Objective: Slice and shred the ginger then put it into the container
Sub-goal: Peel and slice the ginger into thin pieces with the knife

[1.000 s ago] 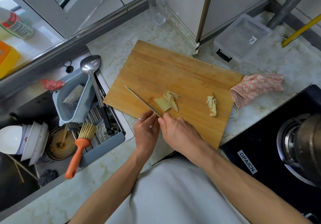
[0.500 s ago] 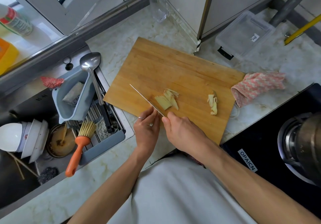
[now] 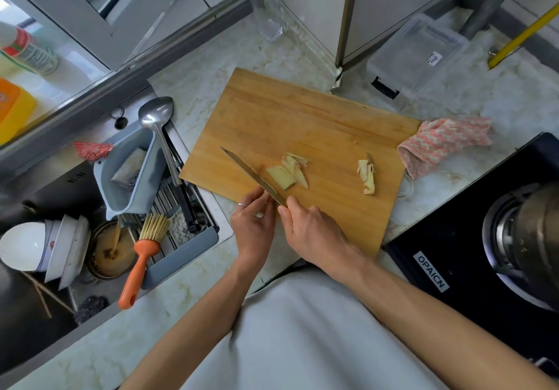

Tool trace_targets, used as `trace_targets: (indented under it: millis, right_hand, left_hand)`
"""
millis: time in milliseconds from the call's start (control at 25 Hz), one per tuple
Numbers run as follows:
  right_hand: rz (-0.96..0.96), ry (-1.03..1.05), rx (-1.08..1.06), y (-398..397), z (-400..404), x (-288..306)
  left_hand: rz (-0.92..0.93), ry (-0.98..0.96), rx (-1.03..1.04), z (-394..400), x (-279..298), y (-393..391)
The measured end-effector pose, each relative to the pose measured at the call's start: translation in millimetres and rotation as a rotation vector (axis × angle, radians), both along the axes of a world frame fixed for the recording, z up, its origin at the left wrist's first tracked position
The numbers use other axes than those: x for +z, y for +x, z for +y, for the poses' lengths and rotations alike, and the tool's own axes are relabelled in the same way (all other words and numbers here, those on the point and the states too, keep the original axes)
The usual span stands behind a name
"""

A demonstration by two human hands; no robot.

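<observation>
A few pale ginger slices [image 3: 281, 177] lie on the wooden cutting board [image 3: 290, 117], close to its near edge. A second small pile of ginger scraps [image 3: 366, 174] lies further right. My right hand [image 3: 314, 232] grips the handle of a knife [image 3: 248, 171]; its blade points far-left over the board, just left of the slices. My left hand [image 3: 254, 226] pinches the blade near the handle with its fingertips. A clear plastic container [image 3: 419, 53] sits at the back right, beyond the board.
On the left, a sink holds bowls [image 3: 45, 247], a grey drain basket [image 3: 130, 174], a ladle [image 3: 157, 117] and an orange brush [image 3: 142, 256]. A pink cloth [image 3: 444, 141] lies right of the board, a black stove with a pot [image 3: 529, 238] at the near right, and a glass [image 3: 267, 5] at the back.
Barely anything: both hands stay at the base of the knife blade, which shifted only slightly over the board. The ginger has not moved.
</observation>
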State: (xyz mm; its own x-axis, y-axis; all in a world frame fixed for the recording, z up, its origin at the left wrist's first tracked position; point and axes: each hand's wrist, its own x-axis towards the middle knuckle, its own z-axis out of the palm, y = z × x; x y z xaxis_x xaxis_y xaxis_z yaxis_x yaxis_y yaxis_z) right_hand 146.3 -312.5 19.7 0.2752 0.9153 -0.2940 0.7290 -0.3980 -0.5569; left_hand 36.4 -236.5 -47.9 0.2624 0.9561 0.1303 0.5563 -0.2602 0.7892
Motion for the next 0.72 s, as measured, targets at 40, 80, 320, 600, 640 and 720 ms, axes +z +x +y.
trace_targets:
  millis: [40, 80, 320, 600, 640, 720]
  right_hand:
    - [-0.015, 0.008, -0.001, -1.2, -0.2, 0.3]
    - [-0.023, 0.009, -0.001, -1.0, 0.9, 0.5]
    - [0.127, -0.018, -0.078, 12.1, 7.6, 0.9]
    - [0.187, 0.033, -0.128, 9.3, 3.0, -4.9]
    - [0.199, 0.038, -0.137, 9.1, 2.9, -4.6]
    - [0.192, 0.031, -0.130, 8.6, 2.7, -3.5]
  left_hand:
    - [-0.006, 0.007, -0.004, -0.1, 0.2, -0.2]
    - [-0.010, 0.005, -0.009, 0.0, 0.4, -0.1]
    - [0.006, -0.071, -0.006, 1.3, 0.7, 1.2]
    - [-0.008, -0.096, -0.003, 2.6, 2.8, -1.3]
    - [-0.012, -0.097, 0.000, 3.1, 2.7, -1.5]
    - [-0.009, -0.094, -0.003, 4.0, 1.1, -1.8]
